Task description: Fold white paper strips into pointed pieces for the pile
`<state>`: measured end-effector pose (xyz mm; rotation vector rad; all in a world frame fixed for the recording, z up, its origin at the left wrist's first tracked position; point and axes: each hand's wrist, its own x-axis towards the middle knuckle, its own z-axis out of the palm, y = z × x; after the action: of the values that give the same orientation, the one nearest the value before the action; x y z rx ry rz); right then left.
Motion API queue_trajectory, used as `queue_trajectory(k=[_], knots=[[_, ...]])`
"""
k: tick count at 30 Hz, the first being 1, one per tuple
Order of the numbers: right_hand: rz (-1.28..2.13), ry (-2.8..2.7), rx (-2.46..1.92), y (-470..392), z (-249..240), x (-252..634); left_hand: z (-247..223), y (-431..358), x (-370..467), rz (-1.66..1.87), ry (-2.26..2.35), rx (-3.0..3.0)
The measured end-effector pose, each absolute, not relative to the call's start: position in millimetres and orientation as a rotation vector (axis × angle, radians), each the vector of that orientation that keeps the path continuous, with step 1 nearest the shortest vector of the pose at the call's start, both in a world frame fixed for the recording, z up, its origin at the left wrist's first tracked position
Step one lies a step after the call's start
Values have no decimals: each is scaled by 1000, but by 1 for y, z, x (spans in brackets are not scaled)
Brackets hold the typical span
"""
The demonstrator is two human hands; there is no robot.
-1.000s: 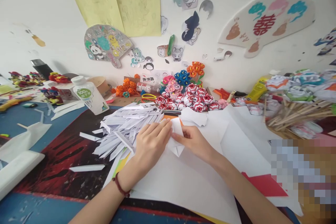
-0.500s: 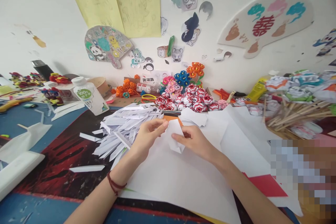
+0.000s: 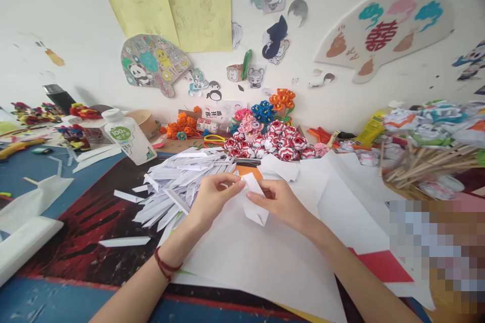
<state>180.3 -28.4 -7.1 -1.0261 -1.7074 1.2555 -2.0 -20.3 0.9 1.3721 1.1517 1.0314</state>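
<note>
Both hands meet over a large white sheet (image 3: 273, 267) around a small folded piece of white paper (image 3: 256, 212). My left hand (image 3: 215, 194) pinches the paper's upper left edge between thumb and fingertips. On the other side, my right hand (image 3: 278, 199) grips it, thumb across the front and fingers behind. The paper is a narrow strip with a creased, pointed lower end. Just left of my left hand lies a heap of folded white paper strips (image 3: 170, 186). Part of an orange piece (image 3: 250, 170) shows behind the held paper.
A white bottle (image 3: 129, 136) stands at the back left. Red-and-white paper flowers (image 3: 280, 144) and a bunch of orange flowers (image 3: 283, 100) line the wall. Wooden sticks (image 3: 428, 166) with paper flowers lie at the right, and red paper (image 3: 386, 266) at the lower right.
The held paper looks narrower and more folded over at its upper part, and its lower end has shifted slightly down and right. Both hands keep nearly the same place.
</note>
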Motion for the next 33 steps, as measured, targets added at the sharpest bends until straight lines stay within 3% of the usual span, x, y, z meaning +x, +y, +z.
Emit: queue_trajectory(k=[33], knots=[[1222,-1650,-1032,-27,-14,179,0,-23,1,1120,1224,1726]])
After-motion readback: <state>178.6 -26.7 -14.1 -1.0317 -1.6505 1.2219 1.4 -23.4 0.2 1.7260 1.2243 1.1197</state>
